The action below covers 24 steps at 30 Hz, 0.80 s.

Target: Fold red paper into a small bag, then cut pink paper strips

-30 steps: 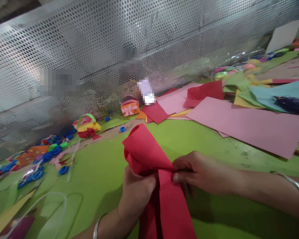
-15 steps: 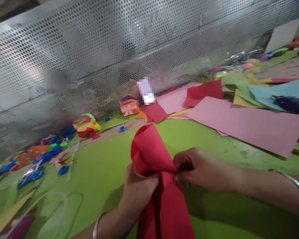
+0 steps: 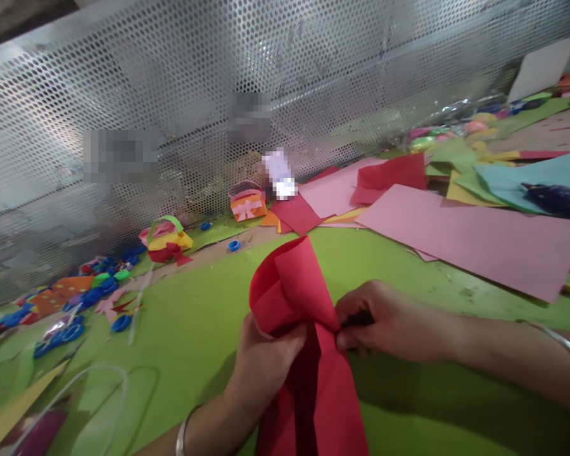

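A sheet of red paper point(image 3: 308, 278) is curled over into a wide loop at its top, and its lower part runs down toward me past the bottom of the view. My left hand point(image 3: 266, 354) is closed round the left side of the paper just under the loop, thumb lying across the front. With thumb and forefinger, my right hand point(image 3: 375, 323) pinches the paper's right edge at the base of the loop. The fingertips behind the paper are hidden.
Beneath is a green tabletop point(image 3: 199, 304). Pink paper point(image 3: 475, 240) lies at the right beside teal paper point(image 3: 541, 177). Small paper baskets, one orange point(image 3: 247, 206) and one yellow point(image 3: 168, 239), stand near a perforated metal panel point(image 3: 180, 82). Blue scissors point(image 3: 59, 335) lie at the left.
The loop has opened wider, its upper right corner shifting right. The gap between the two lower strips has broadened. My right hand has moved slightly right, still pinching the edge.
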Tool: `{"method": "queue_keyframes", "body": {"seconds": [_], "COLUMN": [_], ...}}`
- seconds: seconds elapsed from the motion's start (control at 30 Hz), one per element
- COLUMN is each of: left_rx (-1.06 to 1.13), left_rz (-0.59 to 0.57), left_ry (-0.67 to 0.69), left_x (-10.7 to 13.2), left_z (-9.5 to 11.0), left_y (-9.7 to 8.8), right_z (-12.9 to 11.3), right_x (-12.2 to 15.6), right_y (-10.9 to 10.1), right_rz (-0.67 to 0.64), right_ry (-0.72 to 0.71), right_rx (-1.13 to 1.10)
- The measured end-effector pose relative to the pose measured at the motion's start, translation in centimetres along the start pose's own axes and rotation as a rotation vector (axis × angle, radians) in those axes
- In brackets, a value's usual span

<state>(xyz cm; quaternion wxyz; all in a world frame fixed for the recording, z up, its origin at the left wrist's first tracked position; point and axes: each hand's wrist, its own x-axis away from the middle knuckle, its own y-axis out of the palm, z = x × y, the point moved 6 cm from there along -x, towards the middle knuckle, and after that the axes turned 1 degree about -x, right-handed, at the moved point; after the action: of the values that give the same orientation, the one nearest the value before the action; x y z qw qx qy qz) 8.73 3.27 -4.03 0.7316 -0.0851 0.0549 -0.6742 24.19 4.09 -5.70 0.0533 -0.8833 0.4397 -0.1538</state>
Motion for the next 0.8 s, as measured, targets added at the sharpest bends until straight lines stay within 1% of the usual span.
{"method": "queue_keyframes", "body": {"seconds": [0.07,0.17,0.2,0.23,0.27,0.3,0.33,0.37,0.4,0.43,0.47,0.5,0.53,0.57,0.6,0.67,0.8], "left_rx": [-0.035,-0.073,-0.051,-0.023,-0.005,-0.010,-0.047,-0.130,-0.247,-0.390,-0.554,-0.709,-0.834,-0.911,-0.952,-0.971,-0.902], "left_rz": [-0.037,-0.145,-0.161,-0.147,-0.100,-0.012,0.105,0.226,0.317,0.359,0.336,0.253,0.144,0.060,0.004,-0.047,-0.123], "left_ry": [0.000,-0.003,0.020,0.076,0.174,0.319,0.490,0.686,0.883,1.040,1.162,1.210,1.185,1.145,1.086,0.991,0.885], "left_x": [0.0,-0.3,-0.5,-0.7,-0.8,-0.8,-0.5,0.3,1.4,2.4,3.3,3.7,3.8,3.9,3.9,3.8,3.2], "left_z": [-0.1,-0.2,0.0,0.5,1.4,2.6,3.9,5.4,6.7,7.6,8.2,8.3,8.0,7.6,7.1,6.4,5.6], "left_y": [0.2,0.6,0.4,0.1,-0.6,-1.6,-2.8,-3.7,-4.2,-4.1,-3.4,-2.5,-1.5,-0.8,-0.2,0.5,1.1], "right_z": [-0.2,-0.2,0.0,0.1,0.2,0.3,0.4,0.5,0.5,0.5,0.6,0.6,0.5,0.5,0.4,0.4,0.3], "right_x": [0.0,0.0,0.0,0.0,-0.1,-0.1,-0.1,-0.2,-0.2,-0.2,-0.2,-0.2,-0.2,-0.2,-0.2,-0.2,-0.2], "right_y": [0.0,-0.2,-0.4,-0.5,-0.7,-0.8,-0.9,-0.9,-1.0,-1.0,-0.9,-0.8,-0.7,-0.5,-0.3,-0.1,0.3], "right_rz": [-0.007,0.033,0.058,0.086,0.111,0.127,0.134,0.139,0.145,0.147,0.143,0.130,0.114,0.094,0.077,0.059,-0.005], "right_ry": [-0.014,0.007,0.021,0.031,0.035,0.033,0.026,0.014,0.003,-0.003,-0.005,-0.007,-0.009,-0.012,-0.013,-0.012,-0.005], "right_rx": [0.013,0.053,0.069,0.083,0.095,0.098,0.090,0.078,0.068,0.055,0.038,0.015,-0.014,-0.051,-0.090,-0.136,-0.210]}}
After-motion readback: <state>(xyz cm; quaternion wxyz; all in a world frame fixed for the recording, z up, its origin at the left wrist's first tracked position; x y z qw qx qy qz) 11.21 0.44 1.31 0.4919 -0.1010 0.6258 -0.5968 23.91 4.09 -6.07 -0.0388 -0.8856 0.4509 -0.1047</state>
